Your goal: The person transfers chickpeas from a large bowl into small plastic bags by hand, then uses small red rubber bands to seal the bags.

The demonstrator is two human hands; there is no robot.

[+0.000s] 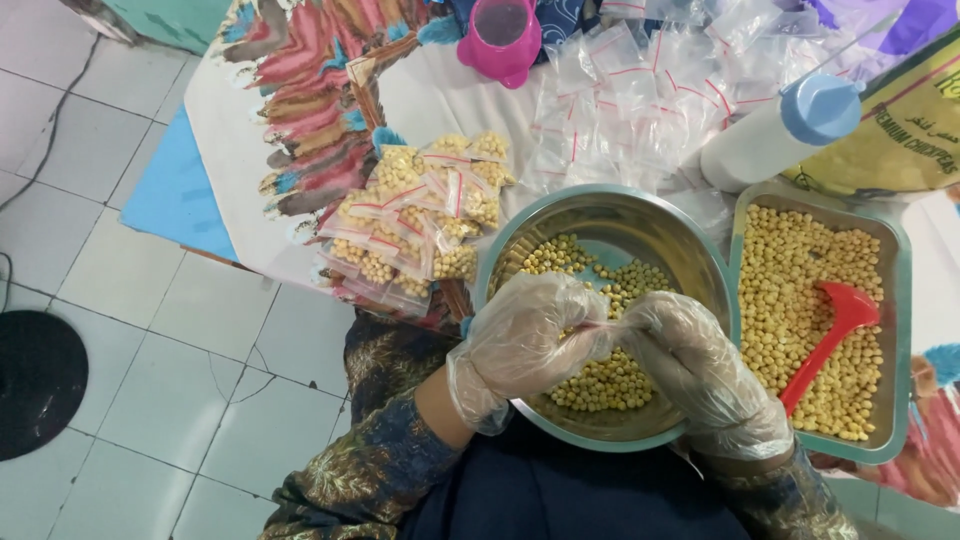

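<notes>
Both of my hands wear clear plastic gloves and meet over a steel bowl [640, 215] holding chickpeas [605, 385]. My left hand [525, 335] and my right hand [695, 365] pinch the red-striped top of a small clear bag [600, 327] between them; most of the bag is hidden under the fingers. A pile of filled small bags of chickpeas [420, 215] lies just left of the bowl.
A steel tray [895, 300] of chickpeas with a red spoon [835, 335] stands to the right. Empty clear bags [640, 100] are heaped behind the bowl, beside a pink cup [500, 40], a white bottle with a blue cap [785, 130] and a yellow sack [915, 120]. White tiled floor lies at left.
</notes>
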